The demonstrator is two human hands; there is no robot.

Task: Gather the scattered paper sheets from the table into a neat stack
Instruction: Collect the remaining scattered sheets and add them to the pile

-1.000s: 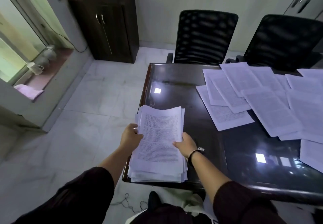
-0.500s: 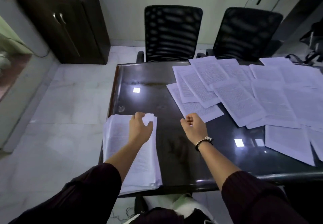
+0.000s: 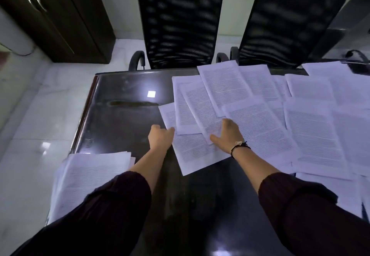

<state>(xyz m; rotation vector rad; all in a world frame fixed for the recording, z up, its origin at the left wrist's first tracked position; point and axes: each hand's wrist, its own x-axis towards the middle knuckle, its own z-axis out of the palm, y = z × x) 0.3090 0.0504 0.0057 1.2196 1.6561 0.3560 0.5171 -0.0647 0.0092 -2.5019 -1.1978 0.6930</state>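
Dark glossy desk (image 3: pixel 124 119), light glare on top. Stack of sheets (image 3: pixel 84 175) at near left corner, overhanging the edge. Loose printed sheets (image 3: pixel 260 115) overlapping across the right half, some reaching the far edge.

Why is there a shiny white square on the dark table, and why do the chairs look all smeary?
In the head view, the white square is a ceiling light's glare on the glossy table; the two chairs' mesh backs are smeared by motion blur; the wide lens bends the table edges; the sheets by both hands stay fairly sharp.
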